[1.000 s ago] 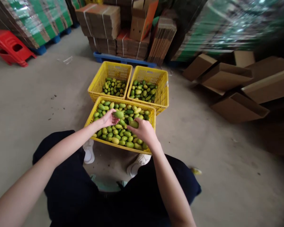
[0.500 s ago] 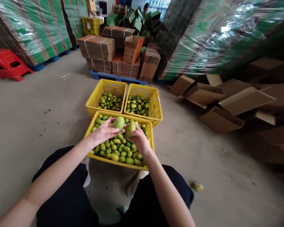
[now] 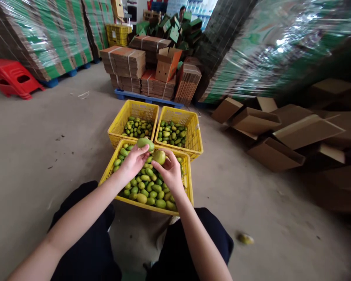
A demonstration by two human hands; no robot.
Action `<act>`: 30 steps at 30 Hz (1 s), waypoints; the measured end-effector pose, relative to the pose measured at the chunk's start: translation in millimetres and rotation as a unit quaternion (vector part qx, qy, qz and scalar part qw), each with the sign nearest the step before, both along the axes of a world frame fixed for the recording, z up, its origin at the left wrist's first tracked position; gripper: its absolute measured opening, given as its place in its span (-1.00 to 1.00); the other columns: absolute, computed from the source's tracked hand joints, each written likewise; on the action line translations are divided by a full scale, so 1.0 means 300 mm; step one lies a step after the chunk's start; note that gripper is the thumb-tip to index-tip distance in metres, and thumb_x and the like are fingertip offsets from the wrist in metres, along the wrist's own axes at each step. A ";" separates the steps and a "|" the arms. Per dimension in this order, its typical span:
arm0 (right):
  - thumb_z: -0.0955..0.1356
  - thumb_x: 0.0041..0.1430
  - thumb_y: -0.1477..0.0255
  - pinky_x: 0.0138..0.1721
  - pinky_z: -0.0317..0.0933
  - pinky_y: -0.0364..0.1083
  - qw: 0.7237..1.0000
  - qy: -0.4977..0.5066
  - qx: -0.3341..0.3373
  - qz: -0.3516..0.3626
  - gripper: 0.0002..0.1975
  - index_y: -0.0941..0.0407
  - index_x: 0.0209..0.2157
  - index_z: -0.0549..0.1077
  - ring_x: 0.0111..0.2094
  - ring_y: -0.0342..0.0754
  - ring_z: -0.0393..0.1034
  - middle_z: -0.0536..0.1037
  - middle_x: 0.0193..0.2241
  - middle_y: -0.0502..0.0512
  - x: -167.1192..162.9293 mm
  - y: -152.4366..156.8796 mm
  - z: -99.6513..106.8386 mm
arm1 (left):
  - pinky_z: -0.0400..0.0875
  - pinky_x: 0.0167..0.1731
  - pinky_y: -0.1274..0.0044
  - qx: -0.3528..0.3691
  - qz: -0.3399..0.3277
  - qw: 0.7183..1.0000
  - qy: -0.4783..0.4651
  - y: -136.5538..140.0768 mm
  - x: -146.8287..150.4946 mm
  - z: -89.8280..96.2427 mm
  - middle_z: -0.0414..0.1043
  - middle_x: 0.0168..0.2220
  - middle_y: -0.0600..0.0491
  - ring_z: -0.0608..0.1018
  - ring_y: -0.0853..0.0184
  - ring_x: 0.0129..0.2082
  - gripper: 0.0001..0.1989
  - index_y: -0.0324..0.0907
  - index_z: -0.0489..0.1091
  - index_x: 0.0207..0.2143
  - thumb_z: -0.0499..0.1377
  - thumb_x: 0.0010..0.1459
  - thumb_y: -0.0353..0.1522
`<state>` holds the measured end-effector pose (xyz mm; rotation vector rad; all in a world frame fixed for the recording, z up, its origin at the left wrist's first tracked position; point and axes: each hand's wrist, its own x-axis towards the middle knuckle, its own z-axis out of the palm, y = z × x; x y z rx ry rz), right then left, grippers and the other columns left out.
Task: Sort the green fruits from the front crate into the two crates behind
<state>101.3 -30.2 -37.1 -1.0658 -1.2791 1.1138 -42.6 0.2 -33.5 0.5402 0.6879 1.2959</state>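
My left hand (image 3: 136, 160) is closed round a green mango (image 3: 145, 144), thumb on its near side. Beside it, my right hand (image 3: 171, 168) grips a second, yellower green mango (image 3: 159, 157) between thumb and fingers. Both fruits are held above the near yellow crate (image 3: 152, 208), which holds many green and yellowish mangoes (image 3: 144, 186). Behind that crate stand two more yellow crates, a left one (image 3: 113, 130) and a right one (image 3: 196, 136), each with mangoes in the bottom. My forearms hide part of the near crate's sides.
A single fruit (image 3: 245, 238) lies on the floor at right. Open cardboard boxes (image 3: 276, 154) are heaped on the right. Flattened cartons (image 3: 124, 62) sit on a blue pallet (image 3: 148, 97) ahead. At far left is a red stool (image 3: 16, 78). A person (image 3: 182, 12) is partly visible far back.
The left hand's mango has been raised and turned onto its side. My right hand has rotated its mango, so its end now faces me. The view has shifted slightly.
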 end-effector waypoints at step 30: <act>0.52 -0.04 0.47 0.02 0.36 0.05 0.974 0.036 0.218 -0.050 -0.53 -0.04 -0.06 0.45 -0.01 0.03 0.45 0.55 -0.09 0.06 0.079 0.040 0.009 | 0.41 0.05 0.39 0.269 0.015 0.933 0.239 -0.040 -0.017 0.066 0.51 -0.01 -0.08 0.53 0.22 0.02 -0.58 -0.16 0.40 -0.14 0.42 -0.06 -0.38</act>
